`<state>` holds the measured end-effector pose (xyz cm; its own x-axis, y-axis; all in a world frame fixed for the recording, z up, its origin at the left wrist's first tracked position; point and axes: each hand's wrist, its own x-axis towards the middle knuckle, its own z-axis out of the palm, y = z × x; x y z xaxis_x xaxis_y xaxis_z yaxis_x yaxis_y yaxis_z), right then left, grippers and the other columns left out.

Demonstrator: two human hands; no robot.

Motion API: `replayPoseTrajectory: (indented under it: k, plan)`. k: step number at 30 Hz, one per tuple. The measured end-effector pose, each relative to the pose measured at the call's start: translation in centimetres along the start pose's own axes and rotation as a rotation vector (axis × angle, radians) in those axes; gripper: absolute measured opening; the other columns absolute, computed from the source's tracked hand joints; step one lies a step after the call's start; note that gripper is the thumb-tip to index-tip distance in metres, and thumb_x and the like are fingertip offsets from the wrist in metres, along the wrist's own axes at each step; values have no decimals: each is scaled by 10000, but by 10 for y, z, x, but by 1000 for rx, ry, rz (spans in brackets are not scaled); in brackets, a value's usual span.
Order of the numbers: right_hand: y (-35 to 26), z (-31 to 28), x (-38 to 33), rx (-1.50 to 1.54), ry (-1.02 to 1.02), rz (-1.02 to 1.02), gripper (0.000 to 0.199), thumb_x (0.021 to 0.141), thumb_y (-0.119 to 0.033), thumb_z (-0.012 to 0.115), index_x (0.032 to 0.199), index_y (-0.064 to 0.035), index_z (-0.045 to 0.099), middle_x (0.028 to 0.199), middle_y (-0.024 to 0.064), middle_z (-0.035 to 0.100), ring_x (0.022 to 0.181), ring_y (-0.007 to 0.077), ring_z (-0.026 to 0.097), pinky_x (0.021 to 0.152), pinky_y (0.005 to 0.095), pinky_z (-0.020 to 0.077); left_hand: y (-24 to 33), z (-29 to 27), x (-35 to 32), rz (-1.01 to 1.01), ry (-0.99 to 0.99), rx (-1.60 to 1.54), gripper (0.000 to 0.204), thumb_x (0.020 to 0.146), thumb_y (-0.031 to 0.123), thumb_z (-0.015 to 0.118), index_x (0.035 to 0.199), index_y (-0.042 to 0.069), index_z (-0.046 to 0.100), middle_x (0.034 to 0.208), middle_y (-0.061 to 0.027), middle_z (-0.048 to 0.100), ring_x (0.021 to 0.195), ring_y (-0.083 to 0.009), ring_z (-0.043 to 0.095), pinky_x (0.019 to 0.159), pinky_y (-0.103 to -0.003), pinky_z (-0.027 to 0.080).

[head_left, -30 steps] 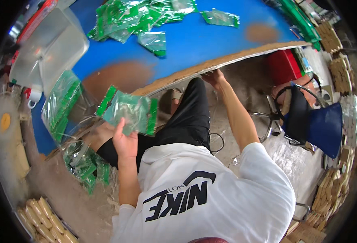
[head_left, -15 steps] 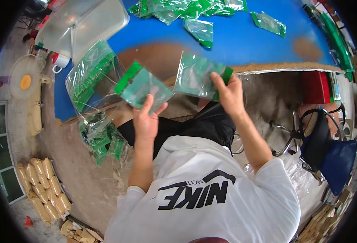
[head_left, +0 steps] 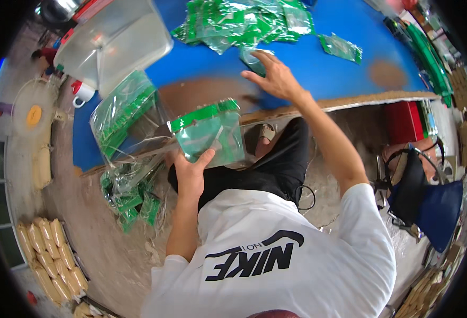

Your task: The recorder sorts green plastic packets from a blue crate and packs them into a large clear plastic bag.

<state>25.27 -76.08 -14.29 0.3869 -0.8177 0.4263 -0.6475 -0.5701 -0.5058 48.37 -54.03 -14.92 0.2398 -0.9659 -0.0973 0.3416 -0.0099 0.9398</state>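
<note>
My left hand (head_left: 191, 177) holds a clear plastic bag with a green top strip (head_left: 208, 137) upright in front of my chest, just below the edge of the blue table (head_left: 318, 69). My right hand (head_left: 276, 79) reaches out over the table with fingers spread, its fingertips on a clear green-printed bag (head_left: 252, 55) lying flat. Beyond it spreads a pile of similar green bags (head_left: 244, 21). One more bag (head_left: 340, 46) lies alone to the right.
A clear plastic bin (head_left: 111, 42) stands at the table's left end, with a stack of bags (head_left: 122, 114) beside it. More bags (head_left: 130, 196) lie on the floor. A red box (head_left: 403, 122) sits under the table, a dark blue bag (head_left: 427, 199) at right, tan packets (head_left: 48, 254) lower left.
My right hand has gone from holding a bag near my chest to reaching forward over the table, where the bag now lies under its fingertips. My left hand has lowered its bag slightly.
</note>
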Motion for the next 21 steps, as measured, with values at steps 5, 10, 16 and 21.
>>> replayPoseTrajectory:
  k: [5,10,16,21]
  plan:
    - [-26,-25,-33,-272,-327,-236,919,766,-642,695,1389,4,495,1343,235,501,1298,428,436,1132,527,301,2,-8,6,-170,97,-334,431,856,2,715,1259,-2,563,1192,-110,649,1082,-215,643,968,-369,518]
    - [-43,-54,-59,-225,-419,-436,738,624,-204,842,1310,-102,592,1182,166,568,1177,357,526,1042,485,411,6,-9,8,-441,64,-518,385,917,53,660,1283,18,547,1227,-92,635,1131,-222,622,962,-383,515]
    - [-43,-65,-56,46,-104,17,315,796,-104,718,1097,-31,662,898,163,639,776,338,626,679,408,507,-6,11,15,-184,53,-351,342,982,148,580,1294,14,539,1183,-90,646,1051,-234,650,674,-348,520]
    - [-78,-47,-51,323,-25,382,343,884,-158,706,1174,16,651,706,153,671,566,188,602,532,353,476,-14,47,32,-204,-2,-289,393,999,213,570,1340,26,510,1226,-106,644,1087,-255,660,657,-304,553]
